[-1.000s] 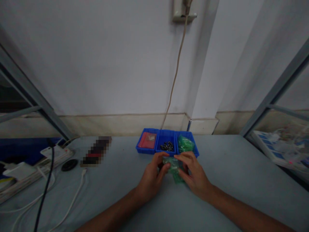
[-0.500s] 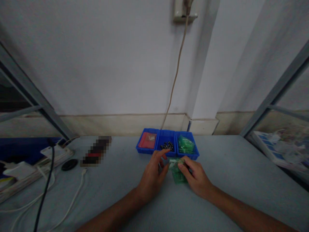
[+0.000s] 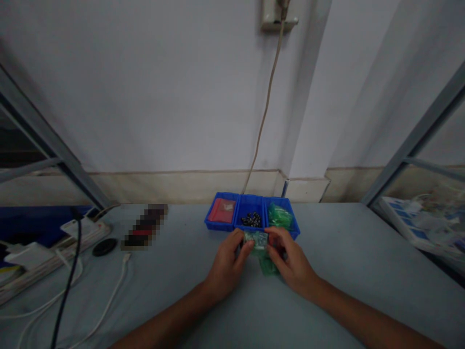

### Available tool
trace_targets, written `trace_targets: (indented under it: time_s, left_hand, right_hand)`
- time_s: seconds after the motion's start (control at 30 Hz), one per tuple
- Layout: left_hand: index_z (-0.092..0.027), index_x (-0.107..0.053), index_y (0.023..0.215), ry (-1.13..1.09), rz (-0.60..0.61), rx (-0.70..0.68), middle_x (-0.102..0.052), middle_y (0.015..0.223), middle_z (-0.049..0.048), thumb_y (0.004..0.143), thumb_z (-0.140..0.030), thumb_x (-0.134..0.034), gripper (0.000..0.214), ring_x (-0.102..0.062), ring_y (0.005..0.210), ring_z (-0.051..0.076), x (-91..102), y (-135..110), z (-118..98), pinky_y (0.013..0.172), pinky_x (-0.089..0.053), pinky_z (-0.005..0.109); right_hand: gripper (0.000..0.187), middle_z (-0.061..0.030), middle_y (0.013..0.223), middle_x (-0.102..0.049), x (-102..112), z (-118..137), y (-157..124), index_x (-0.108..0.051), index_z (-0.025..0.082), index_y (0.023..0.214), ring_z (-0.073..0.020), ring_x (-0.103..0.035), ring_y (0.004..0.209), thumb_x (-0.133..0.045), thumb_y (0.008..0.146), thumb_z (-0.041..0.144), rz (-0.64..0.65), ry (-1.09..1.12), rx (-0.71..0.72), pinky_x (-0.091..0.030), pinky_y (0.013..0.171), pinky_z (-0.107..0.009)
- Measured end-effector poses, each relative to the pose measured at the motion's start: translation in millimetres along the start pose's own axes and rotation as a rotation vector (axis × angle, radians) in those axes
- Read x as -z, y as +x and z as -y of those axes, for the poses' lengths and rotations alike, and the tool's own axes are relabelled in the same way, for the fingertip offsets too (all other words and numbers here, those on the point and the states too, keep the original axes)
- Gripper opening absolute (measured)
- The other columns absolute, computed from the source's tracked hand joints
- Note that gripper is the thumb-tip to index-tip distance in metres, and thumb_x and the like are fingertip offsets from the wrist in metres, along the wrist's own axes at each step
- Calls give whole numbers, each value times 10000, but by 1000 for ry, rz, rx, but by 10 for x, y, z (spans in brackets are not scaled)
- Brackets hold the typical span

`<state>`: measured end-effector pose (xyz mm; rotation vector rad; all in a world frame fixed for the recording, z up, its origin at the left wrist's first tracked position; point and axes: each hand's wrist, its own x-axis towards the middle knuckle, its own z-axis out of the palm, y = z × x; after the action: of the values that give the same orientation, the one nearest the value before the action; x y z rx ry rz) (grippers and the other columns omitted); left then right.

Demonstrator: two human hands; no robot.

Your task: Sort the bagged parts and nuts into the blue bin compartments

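Note:
My left hand (image 3: 227, 264) and my right hand (image 3: 290, 261) meet over the grey table, both pinching a small clear green plastic bag (image 3: 257, 240) held between their fingertips. More green bags (image 3: 268, 265) lie on the table just under it. Right behind my hands stand three joined blue bins: the left bin (image 3: 222, 213) holds a red bag, the middle bin (image 3: 251, 219) holds several small dark parts, and the right bin (image 3: 280, 215) holds green bags.
A power strip (image 3: 82, 230) with black and white cables lies at the far left, beside a round black cap (image 3: 104, 247). A beige cord (image 3: 263, 116) hangs from a wall socket. Metal frame bars stand at both sides; cluttered trays (image 3: 417, 223) lie at the right.
My left hand drew back from the bag and spread half a second ago; now it has closed on the bag again, and both hands hold it a little higher, closer to the bins.

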<state>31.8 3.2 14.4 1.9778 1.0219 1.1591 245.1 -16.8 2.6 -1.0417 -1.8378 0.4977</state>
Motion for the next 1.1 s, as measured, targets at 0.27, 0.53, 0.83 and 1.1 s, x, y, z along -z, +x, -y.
trace_targets:
  time_s: [0.27,0.53,0.83,1.1]
  left_hand:
    - [-191,-587,819,-7,77,-16,-575,864,31,1116,-430,-446,406,-543,837,193,23,-17,-40,790,-428,313]
    - [-276,-503,1460,-41,-34,-20,-638,1180,64,1062,-212,-529,404,-618,950,194,-33,-47,54,878,-518,341]
    - [-307,-671,1284,70,48,-176,-536,1349,103,960,-124,-671,372,-590,1180,265,4,-64,59,1043,-526,464]
    - [-225,-706,1041,80,37,-173,-636,1164,98,1057,-292,-599,127,-612,1083,248,45,-64,-61,963,-521,398]
  right_hand:
    - [162,-79,1024,-638,19,11,21,-670,226,1171,-235,-642,954,-552,1080,290,53,-41,192,-540,817,-338]
    - [364,8,752,-554,-3,-15,-8,-546,216,810,-161,-563,687,-466,1125,379,37,6,-29,-440,660,-272]
    - [426,10,716,-559,26,57,6,-560,210,786,-156,-544,659,-433,1128,429,160,86,-12,-422,652,-274]
    - [557,6,660,-570,42,48,-5,-575,205,716,-151,-571,617,-318,1154,434,128,96,-8,-439,628,-274]
